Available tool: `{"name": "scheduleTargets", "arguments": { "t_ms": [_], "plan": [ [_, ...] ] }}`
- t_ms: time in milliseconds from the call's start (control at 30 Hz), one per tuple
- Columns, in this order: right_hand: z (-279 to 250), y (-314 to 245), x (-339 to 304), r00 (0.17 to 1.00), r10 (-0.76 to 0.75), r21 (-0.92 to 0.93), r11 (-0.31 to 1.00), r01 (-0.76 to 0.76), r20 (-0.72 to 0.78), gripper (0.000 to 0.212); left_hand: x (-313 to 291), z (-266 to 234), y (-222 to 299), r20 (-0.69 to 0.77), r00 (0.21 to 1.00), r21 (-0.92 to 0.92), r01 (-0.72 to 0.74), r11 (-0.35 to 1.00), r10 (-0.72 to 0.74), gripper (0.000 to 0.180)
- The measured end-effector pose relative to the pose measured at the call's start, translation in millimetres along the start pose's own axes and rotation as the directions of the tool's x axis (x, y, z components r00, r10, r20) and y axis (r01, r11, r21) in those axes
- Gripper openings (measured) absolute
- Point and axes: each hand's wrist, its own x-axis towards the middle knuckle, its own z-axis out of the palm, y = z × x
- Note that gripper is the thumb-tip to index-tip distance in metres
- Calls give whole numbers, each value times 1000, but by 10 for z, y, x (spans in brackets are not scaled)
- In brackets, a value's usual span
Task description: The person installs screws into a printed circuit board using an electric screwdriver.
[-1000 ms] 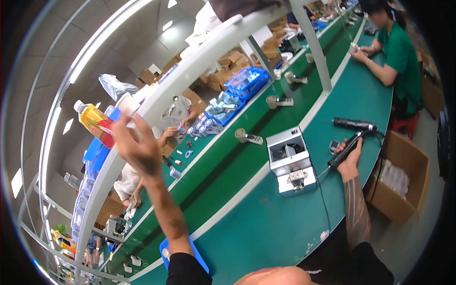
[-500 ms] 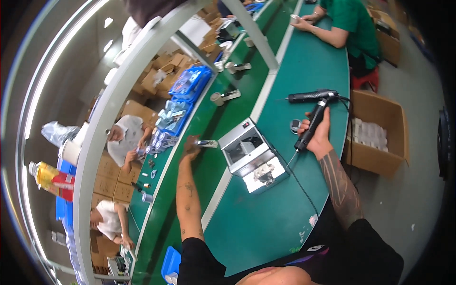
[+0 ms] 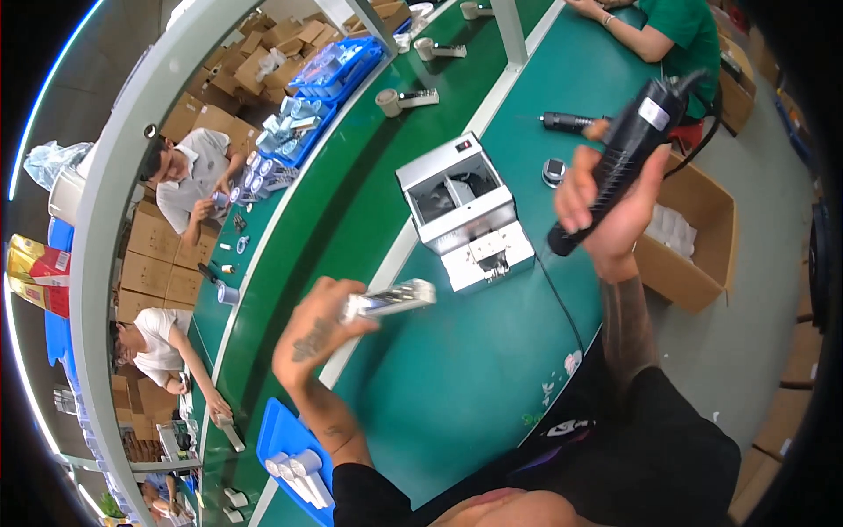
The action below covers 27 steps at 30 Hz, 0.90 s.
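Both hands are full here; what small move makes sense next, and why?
Probably bring the pale device in the left hand closer to the black handheld tool in the right hand, since both are gripped but held apart.

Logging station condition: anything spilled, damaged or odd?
A small white scrap lies on the floor by the right sleeve, probably litter. No spill visible; the silver part in the left hand is too blurred to judge.

At left, two people in pale shirts, stacked cardboard boxes behind them. At upper right, a person in green near an open carton.
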Motion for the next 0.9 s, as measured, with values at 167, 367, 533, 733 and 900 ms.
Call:
{"name": "scheduleTargets", "arguments": {
  "t_ms": [167,367,533,733,900],
  "plan": [
    [540,333,44,922,97,-433,898,81,374,90,-128,545,761,86,996,160,-17,987,3,41],
    [517,623,-19,847,172,-463,881,96,503,78,-132,972,896,102,994,324,3,946,-38,38],
    [510,617,-128,864,142,-496,857,136,482,79,-107,1137,856,12,1000,402,-20,915,16,40],
    [398,543,-379,940,118,-345,939,0,321,71,-37,1244,802,36,984,381,-174,908,173,31],
    [365,588,-416,948,152,-347,937,-47,279,71,-14,1241,803,53,982,405,-187,895,182,26]
  ]
}}
